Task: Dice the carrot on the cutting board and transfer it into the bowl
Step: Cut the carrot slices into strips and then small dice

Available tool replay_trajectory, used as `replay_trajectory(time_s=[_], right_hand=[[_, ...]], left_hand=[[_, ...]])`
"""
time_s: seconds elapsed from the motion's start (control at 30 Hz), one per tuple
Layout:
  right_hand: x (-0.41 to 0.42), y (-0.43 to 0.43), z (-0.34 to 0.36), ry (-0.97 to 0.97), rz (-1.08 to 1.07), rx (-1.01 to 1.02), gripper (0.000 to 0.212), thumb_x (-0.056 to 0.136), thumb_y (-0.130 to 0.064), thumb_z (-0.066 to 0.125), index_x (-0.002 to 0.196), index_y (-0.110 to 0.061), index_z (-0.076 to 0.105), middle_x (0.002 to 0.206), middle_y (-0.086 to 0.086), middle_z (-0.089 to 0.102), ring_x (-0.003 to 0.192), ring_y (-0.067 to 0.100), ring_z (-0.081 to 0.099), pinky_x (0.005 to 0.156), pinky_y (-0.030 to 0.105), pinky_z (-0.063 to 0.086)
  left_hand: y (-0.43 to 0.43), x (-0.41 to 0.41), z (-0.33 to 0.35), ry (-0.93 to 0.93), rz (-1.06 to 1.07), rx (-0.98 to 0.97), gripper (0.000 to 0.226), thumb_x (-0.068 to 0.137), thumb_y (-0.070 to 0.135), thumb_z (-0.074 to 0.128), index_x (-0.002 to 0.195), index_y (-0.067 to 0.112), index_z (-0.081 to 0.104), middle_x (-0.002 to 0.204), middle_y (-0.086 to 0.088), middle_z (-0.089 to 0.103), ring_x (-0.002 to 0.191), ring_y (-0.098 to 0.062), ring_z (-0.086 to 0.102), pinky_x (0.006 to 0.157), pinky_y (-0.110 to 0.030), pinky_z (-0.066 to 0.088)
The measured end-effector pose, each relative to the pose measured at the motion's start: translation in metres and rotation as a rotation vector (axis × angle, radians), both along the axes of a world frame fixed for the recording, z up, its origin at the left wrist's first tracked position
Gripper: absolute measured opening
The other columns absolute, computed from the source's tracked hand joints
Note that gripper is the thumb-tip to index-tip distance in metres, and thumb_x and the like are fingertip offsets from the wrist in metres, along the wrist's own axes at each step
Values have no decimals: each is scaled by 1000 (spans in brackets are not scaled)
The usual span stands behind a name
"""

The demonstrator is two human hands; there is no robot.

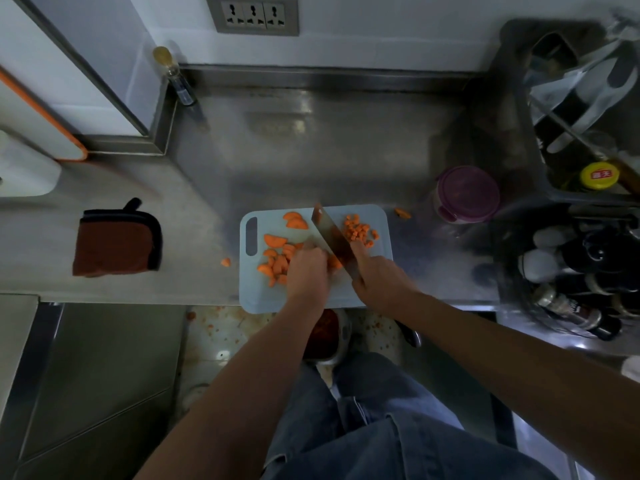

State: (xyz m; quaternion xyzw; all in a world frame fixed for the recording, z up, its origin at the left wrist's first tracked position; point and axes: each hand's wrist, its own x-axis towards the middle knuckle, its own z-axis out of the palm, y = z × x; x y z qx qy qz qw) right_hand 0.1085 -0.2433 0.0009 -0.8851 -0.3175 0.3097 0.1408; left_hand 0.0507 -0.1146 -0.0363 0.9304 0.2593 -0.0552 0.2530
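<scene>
A: Head view, carrot-dicing stage. The cutting board (317, 296) lies on the steel counter (311, 150), its near edge overhanging. The right hand (377, 275) is wrapped tight around the handle of the cleaver (330, 237), forefinger laid along the blade's flank. The left hand (306, 271) is curled knuckles-up, its fingers (311, 251) pressed down on carrot pieces; how firmly it clamps them cannot be told, since the hand covers them.

B: Which relation governs the coming cut?

A: The blade's long axis runs diagonally, from far-left to near-right, and stands just to the right of the left knuckles. A small piece of carrot (334, 262) shows between the knuckles and the blade. So the stock lies under and just ahead of the left fingers, and the right hand is the nearer to the finished pile.

B: Where does the rest of the carrot lie?

A: Half-moon slices (275, 261) sit left of the left hand, not yet diced; diced cubes (356, 230) sit right of the blade. Stray bits (402, 213) lie off the board on the counter.

B: And the bowl?

A: A bowl (325, 336) appears below the board's near edge, partly hidden by the forearms. Transfer is judged not yet begun.
</scene>
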Motion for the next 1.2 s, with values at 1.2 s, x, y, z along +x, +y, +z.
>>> replay_trajectory(time_s=[1.2], right_hand=[[-23, -15, -6, 53, -78, -36, 56, 93, -14, 46, 139, -22, 15, 88, 5, 56, 81, 25, 61, 76, 45, 55]], left_hand=[[-1, -4, 2, 66, -175, 153, 21, 87, 8, 61, 106, 9, 69, 120, -8, 53, 111, -24, 49, 96, -33, 43]])
